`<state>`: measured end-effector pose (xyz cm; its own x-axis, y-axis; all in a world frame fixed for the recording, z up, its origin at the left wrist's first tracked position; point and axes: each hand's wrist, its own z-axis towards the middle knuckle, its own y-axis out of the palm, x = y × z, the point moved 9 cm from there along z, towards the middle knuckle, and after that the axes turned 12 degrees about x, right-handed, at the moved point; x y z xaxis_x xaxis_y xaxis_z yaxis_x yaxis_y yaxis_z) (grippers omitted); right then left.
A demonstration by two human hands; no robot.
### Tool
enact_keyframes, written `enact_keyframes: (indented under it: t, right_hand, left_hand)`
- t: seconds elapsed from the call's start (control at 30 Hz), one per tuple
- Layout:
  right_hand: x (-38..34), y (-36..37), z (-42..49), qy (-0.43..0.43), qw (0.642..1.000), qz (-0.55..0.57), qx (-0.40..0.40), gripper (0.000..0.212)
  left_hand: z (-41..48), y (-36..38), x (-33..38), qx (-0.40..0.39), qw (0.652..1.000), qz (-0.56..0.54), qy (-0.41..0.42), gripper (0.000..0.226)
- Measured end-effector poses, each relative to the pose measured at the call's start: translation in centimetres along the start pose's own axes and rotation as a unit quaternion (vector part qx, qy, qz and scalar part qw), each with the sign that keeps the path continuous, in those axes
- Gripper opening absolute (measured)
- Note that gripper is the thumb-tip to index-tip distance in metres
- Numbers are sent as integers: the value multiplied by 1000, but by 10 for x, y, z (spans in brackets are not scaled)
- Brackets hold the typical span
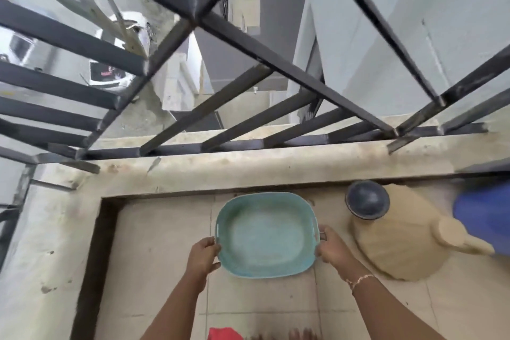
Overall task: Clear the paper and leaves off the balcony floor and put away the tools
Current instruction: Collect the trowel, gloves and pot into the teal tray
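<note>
A turquoise plastic basin [266, 234], empty inside, is held above the tiled balcony floor [154, 270] near the ledge. My left hand [202, 257] grips its left rim. My right hand [332, 247] grips the right rim at the handle slot; a thin bracelet circles that wrist. No paper or leaves show on the visible tiles.
A beige jerrycan with a dark blue cap [367, 199] lies to the right, a blue container [483, 210] beyond it. A concrete ledge [248, 165] and black metal grille [193, 19] close off the front. Bare toes [287, 335] and red cloth [223, 334] show at the bottom edge.
</note>
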<state>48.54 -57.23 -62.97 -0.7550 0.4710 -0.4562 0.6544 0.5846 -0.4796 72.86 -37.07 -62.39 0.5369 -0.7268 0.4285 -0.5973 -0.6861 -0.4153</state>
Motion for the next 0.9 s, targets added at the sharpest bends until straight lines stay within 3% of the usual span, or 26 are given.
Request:
enact_keyframes:
  t: [0.17, 0.27, 0.4, 0.47, 0.53, 0.6, 0.67, 0.77, 0.9]
  right_hand:
    - [21, 21, 13, 50, 999, 1, -20, 52]
    - [10, 21, -7, 44, 998, -40, -32, 56]
    - [-53, -10, -76, -72, 985, -158, -5, 52]
    - [-81, -26, -123, -124, 967, -223, -5, 52]
    - [-110, -43, -174, -174, 943, -284, -11, 51]
    - [-135, -62, -227, -215, 918, -334, -10, 51]
    - [-155, -78, -280, -265, 880, -393, -15, 54]
    - [-188, -92, -362, -364, 804, -471, -20, 54]
    - [-213, -101, -442, -421, 754, -504, -10, 53]
  left_hand:
    - [18, 11, 3, -26, 999, 32, 12, 27]
    - [11, 8, 9, -45, 986, 148, 65, 48]
    - [-59, -8, 43, -64, 883, 387, 259, 79]
    - [-108, -20, 53, -72, 816, 488, 299, 76]
    - [-160, -40, 63, -81, 780, 534, 316, 70]
    - [-215, -68, 79, -78, 765, 547, 331, 70]
    - [-268, -101, 89, -74, 766, 546, 330, 71]
    - [-330, -156, 105, -39, 797, 514, 315, 71]
    - [-387, -216, 95, 7, 842, 452, 294, 70]
